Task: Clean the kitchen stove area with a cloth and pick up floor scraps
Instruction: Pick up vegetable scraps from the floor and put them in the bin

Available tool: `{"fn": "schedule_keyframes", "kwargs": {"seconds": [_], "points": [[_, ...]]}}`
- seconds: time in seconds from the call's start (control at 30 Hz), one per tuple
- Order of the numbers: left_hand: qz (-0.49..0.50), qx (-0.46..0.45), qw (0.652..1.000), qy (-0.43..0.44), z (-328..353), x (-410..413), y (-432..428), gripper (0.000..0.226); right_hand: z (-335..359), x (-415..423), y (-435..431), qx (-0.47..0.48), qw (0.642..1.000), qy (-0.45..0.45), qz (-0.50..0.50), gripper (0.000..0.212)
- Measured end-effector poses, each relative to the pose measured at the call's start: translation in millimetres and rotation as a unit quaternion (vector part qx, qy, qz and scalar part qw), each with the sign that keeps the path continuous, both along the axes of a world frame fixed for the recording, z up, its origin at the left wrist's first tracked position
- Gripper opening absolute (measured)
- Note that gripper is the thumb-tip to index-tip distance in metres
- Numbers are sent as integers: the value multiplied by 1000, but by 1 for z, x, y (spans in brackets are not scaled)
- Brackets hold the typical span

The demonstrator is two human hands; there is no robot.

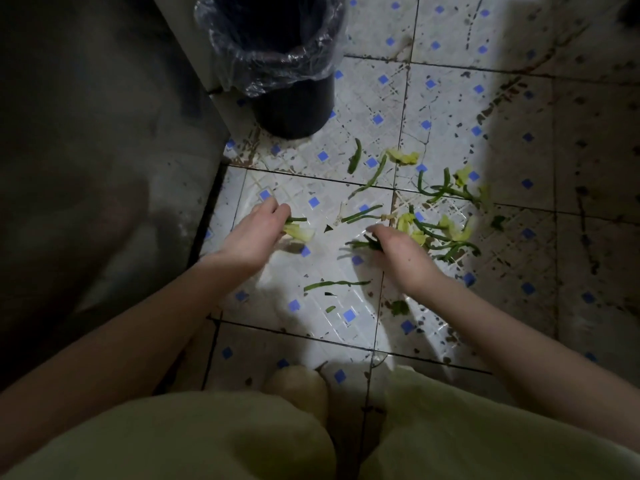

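**Left hand**: the fingers are curled and pinch a short green stem together with a limp, pale yellow-green leaf scrap, just above the floor.

**Right hand**: the fingers are closed round a bundle of thin, dark green stems. The stem ends project to the left of the palm.

**Floor scraps**: the main heap lies just beside the right hand, on its right. It consists of slender, curved green stems mixed with crumpled yellowish leaf pieces. Further stems lie nearer the bin. One long, wavy stem lies alone between the two forearms.

**Floor**: glossy white tiles with small blue square insets and dark grout lines. Brown-black speckling is heavier toward the right.

**Bin**: cylindrical and black. A clear, crinkled plastic liner is folded over its rim. It stands against the corner of a dull grey cabinet side, well apart from both hands.

**Foreground**: pale, matte fabric covers the person's knees.
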State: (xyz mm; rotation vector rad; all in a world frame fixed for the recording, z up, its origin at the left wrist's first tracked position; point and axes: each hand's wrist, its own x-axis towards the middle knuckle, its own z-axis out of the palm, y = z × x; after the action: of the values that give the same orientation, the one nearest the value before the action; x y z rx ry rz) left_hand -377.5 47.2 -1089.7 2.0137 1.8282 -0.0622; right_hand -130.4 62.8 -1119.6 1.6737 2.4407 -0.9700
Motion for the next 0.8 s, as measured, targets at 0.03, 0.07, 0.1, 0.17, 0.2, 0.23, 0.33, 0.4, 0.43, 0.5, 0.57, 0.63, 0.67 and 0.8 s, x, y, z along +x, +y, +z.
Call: {"fn": "schedule_keyframes", "kwargs": {"seconds": [0.03, 0.07, 0.1, 0.17, 0.2, 0.23, 0.33, 0.4, 0.43, 0.5, 0.57, 0.63, 0.67, 0.8], "points": [[-7, 7, 1000, 7, 3, -1, 2, 18, 7, -1, 5, 5, 1000, 2, 1, 45], [-12, 12, 1000, 14, 6, -3, 5, 24, 13, -2, 10, 13, 1000, 4, 3, 43], [-17, 16, 999, 22, 10, -4, 7, 30, 19, -4, 15, 22, 1000, 7, 5, 39], [-19, 13, 999, 36, 19, -5, 15, 37, 29, -6, 26, 41, 999, 11, 11, 30], [-18, 14, 999, 40, 24, -5, 20, 37, 34, -8, 32, 48, 999, 11, 12, 28], [-16, 20, 999, 46, 29, -6, 24, 39, 40, -9, 37, 53, 998, 12, 13, 27], [-11, 56, 995, 80, 44, -9, 41, 42, 59, -16, 53, 70, 997, 13, 11, 26], [-3, 70, 993, 93, 58, -8, 54, 42, 71, -19, 65, 80, 997, 7, 15, 27], [-1, 78, 992, 99, 67, -9, 61, 43, 78, -21, 71, 87, 996, 2, 21, 27], [7, 92, 991, 101, 84, -10, 76, 44, 92, -25, 84, 102, 994, -4, 36, 26], [26, 111, 989, 90, 100, -12, 92, 43, 104, -31, 100, 114, 992, -14, 44, 26], [43, 131, 987, 81, 112, -15, 108, 44, 117, -38, 115, 128, 991, -20, 40, 27], [45, 141, 986, 81, 118, -16, 116, 44, 123, -41, 123, 138, 989, -22, 42, 27], [70, 168, 979, 86, 138, -16, 149, 36, 146, -54, 154, 189, 980, -37, 55, 28]]}}
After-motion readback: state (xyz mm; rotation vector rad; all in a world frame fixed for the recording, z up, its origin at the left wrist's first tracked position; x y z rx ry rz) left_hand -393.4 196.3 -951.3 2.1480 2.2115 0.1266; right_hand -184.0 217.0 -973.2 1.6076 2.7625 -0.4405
